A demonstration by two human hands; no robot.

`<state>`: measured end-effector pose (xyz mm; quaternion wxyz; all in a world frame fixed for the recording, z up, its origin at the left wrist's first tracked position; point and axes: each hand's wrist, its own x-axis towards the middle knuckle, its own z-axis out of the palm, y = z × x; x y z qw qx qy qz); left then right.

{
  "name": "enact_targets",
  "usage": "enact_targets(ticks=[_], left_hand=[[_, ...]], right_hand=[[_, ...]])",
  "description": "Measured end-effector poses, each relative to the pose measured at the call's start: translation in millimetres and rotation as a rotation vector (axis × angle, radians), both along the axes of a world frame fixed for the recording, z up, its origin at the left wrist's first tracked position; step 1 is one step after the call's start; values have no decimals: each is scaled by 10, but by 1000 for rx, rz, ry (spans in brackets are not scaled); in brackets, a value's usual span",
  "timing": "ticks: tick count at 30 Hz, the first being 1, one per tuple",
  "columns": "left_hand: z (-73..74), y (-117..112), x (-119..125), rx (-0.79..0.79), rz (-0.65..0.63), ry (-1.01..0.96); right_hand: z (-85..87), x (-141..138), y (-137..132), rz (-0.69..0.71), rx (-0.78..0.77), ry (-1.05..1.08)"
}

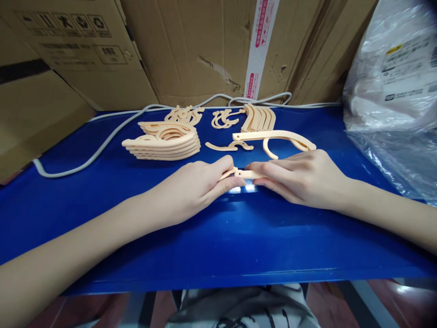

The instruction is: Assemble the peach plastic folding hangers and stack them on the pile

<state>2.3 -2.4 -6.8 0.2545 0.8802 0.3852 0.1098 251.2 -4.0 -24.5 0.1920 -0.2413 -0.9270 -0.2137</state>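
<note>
Both hands meet over the front middle of the blue table. My left hand [201, 184] pinches a small beige plastic piece [228, 173], mostly hidden by the fingers. My right hand [300, 180] is closed on a beige hanger arm [251, 174], its holed end pointing left. The two pieces meet between my fingertips; whether they are joined I cannot tell. Just behind my right hand lies another curved hanger arm [273, 135], with a curved piece [270, 149] beneath it. A loose hanger hook [228, 146] lies behind my fingertips.
Stacked beige hangers [160, 148] stand at the left. Farther back are hook piles [184, 115] [225, 119] and a row of hanger arms [259, 119]. A white cable [102, 148] runs along the cardboard boxes [205, 50]. A plastic-wrapped bundle [392, 77] sits at right.
</note>
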Motion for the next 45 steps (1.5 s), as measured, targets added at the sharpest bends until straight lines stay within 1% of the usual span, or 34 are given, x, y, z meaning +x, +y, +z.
enact_targets(ticks=[6, 10, 18, 25, 29, 32, 36, 38, 40, 45], left_hand=[[-21, -10, 33, 59, 6, 3], [-29, -25, 40, 86, -14, 48], [-90, -50, 4, 261, -41, 139], [-90, -62, 17, 560, -70, 371], [-52, -83, 40, 656, -86, 461], [-39, -91, 34, 717, -93, 471], [-48, -102, 6, 901, -115, 409], [-45, -115, 4, 972, -121, 416], [-34, -131, 15, 987, -107, 455], [-16, -161, 50, 916, -83, 519]], right_hand=[[14, -3, -21, -9, -10, 0], [22, -20, -50, 10, 16, -8], [30, -36, -87, 5, 2, -28], [6, -53, -88, -13, 5, -32], [10, -56, -95, -18, -7, -31], [19, -62, -98, -14, -30, -14], [48, -81, -107, -10, -76, 4], [62, -85, -111, -15, -98, -4], [70, -80, -109, -28, -123, -15], [52, -54, -83, -37, -237, -39]])
